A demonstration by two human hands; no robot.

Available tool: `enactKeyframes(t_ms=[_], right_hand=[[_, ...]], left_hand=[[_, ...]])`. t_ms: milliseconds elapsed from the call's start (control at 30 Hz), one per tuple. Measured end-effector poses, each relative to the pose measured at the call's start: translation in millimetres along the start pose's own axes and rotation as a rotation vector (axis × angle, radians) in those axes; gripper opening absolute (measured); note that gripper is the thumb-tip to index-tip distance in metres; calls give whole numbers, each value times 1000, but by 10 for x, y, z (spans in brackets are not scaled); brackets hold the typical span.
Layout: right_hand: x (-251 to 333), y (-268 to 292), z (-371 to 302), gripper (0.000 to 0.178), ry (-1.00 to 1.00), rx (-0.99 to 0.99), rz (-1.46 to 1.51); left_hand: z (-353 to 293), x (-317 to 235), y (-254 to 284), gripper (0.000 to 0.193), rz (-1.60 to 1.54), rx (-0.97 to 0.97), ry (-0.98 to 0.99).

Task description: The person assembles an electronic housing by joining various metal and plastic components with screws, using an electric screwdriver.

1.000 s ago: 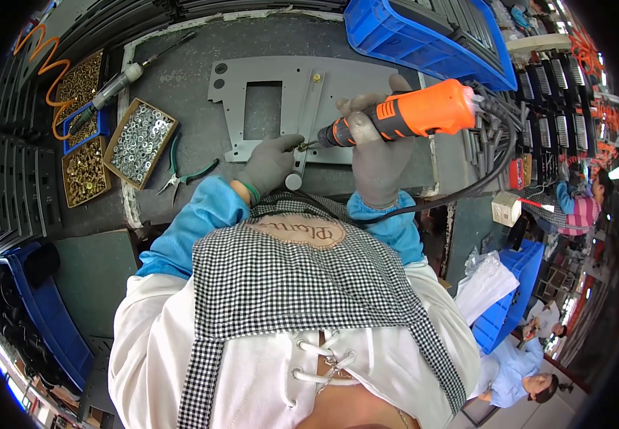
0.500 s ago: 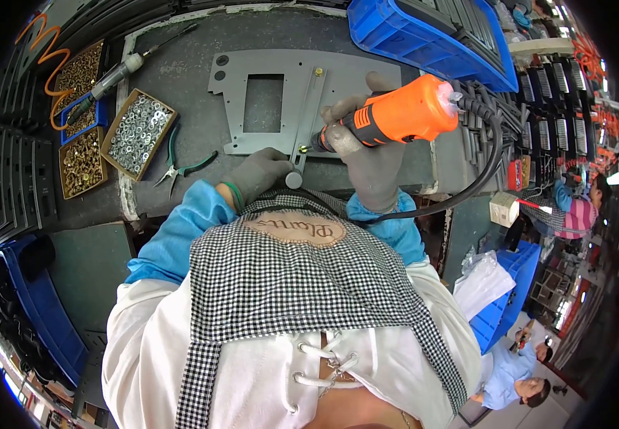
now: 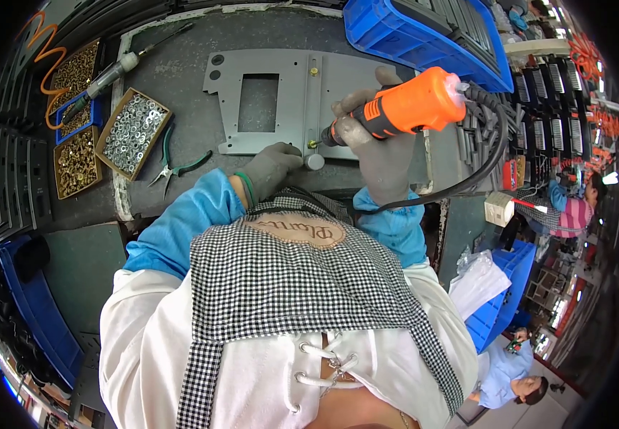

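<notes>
A flat grey metal plate [image 3: 227, 100] with a rectangular cutout lies on the bench. Across it runs a narrow metal strip [image 3: 312, 104], with a brass screw [image 3: 314, 71] near its far end and another brass screw [image 3: 313, 144] near its near end. The strip's round grey disc end [image 3: 314, 162] overhangs the plate's near edge. My gloved left hand [image 3: 273, 169] has its fingers closed at the strip's near end, beside the disc. My gloved right hand [image 3: 382, 161] grips an orange and black electric screwdriver [image 3: 420, 104], its tip at the near screw.
To the left stand a tray of washers [image 3: 134, 132] and a box of brass screws [image 3: 77, 163]. Green-handled pliers [image 3: 170, 170] and a second screwdriver [image 3: 113, 77] lie nearby. A blue crate [image 3: 416, 43] of metal parts stands far right. The black cable [image 3: 492, 161] loops past my right arm.
The strip's near end has swung right and away from me, so the strip lies straighter across the plate. My left hand moved with it, and the screwdriver shifted slightly right.
</notes>
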State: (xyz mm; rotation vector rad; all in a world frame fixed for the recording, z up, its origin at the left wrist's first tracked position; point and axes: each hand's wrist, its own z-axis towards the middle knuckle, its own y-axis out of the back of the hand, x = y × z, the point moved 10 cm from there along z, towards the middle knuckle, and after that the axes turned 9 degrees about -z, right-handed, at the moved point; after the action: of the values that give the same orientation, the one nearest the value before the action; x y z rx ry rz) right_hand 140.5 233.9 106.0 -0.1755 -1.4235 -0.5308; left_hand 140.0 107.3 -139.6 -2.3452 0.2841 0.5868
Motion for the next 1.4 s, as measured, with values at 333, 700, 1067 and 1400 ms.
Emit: enactKeyframes(t_ms=[333,700,1067,1400], right_hand=[[-53,-353,109,77,-21,149,-149],[-225,-332,-15,82,-83,172,-93],[731,367,-80,88,617,230,203],[841,1444,-503,79,682,-297,483]], left_hand=[[236,-44,85,55,247,88,-261],[-196,-493,-257,54,937,103,-453],[-452,-866,-177,60,1185,-149,-565],[-190,-818,-81,63,1907,-324,-554]])
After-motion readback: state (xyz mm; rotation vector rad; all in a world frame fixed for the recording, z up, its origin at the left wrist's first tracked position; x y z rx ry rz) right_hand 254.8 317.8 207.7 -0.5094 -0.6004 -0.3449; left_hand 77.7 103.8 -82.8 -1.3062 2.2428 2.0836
